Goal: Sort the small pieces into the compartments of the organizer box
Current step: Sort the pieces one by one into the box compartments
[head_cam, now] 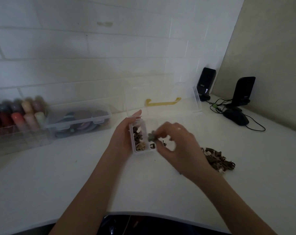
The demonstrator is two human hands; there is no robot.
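My left hand (122, 134) grips a small clear plastic container (139, 135) from its left side, thumb along the far end. Several brown and tan pieces lie inside it. My right hand (177, 146), blurred by motion, pinches a small grey-brown piece (151, 137) just right of the container's rim. A dark piece (152, 146) sits on the table under that hand. A pile of brown and tan small pieces (218, 158) lies on the white table to the right, partly hidden by my right wrist. A large clear organizer box with a yellow handle (162, 103) stands open behind.
A clear box of round coloured discs (79, 122) and a clear rack of coloured candles (20, 116) stand at the left. Two black speakers (205, 83) (243, 91), a black mouse (235, 117) and cables lie at the back right. The table's front edge (143, 213) curves near me.
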